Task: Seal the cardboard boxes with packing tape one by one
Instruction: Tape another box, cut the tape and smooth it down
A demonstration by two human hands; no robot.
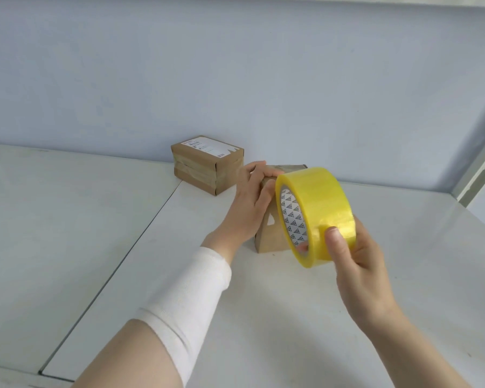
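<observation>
Hands both engaged: the left hand (pixel 249 203) reaches forward and grips the top edge of the near cardboard box (pixel 269 240), fingers curled over it. The right hand (pixel 359 264) holds the packing tape roll (pixel 319 208) on edge just before that box, thumb on the outer band. Count: two brown boxes, one roll. The far cardboard box (pixel 205 166), labelled and taped, stands by the wall. Tape is glossy yellow; the tabletop (pixel 263 317) is smooth and white.

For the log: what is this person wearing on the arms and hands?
The left hand and right hand are bare: no gloves, rings or watch visible. A white, finely ribbed sleeve band covers the left forearm from near the wrist to mid-forearm. The right forearm shows no sleeve.
</observation>
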